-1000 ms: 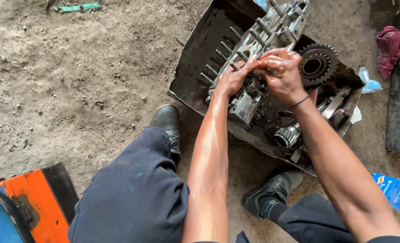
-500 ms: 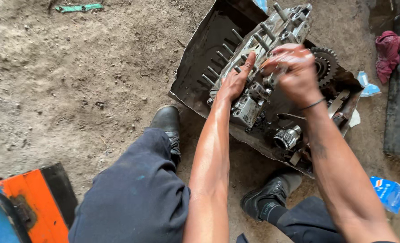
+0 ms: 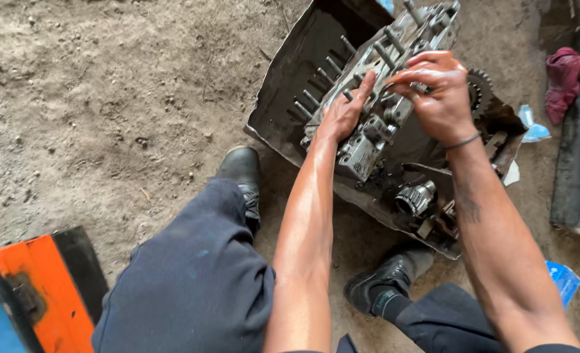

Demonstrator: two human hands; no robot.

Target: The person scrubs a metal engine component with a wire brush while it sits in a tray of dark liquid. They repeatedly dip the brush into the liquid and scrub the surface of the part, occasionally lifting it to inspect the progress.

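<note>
Since a second earlier, left hand [image 3: 342, 114] had flattened open against metal housing [image 3: 375, 117] in the blackened tray [image 3: 283, 111] (gear [image 3: 478, 91] partly hidden), while right hand [image 3: 437, 91] gripped its upper edge, steadying it.

Left hand [image 3: 343, 112]: forearm extended toward 12 o'clock, fingers spread flat. Right hand [image 3: 437, 91]: at 1 o'clock, fingers curled, wrist bent.
</note>
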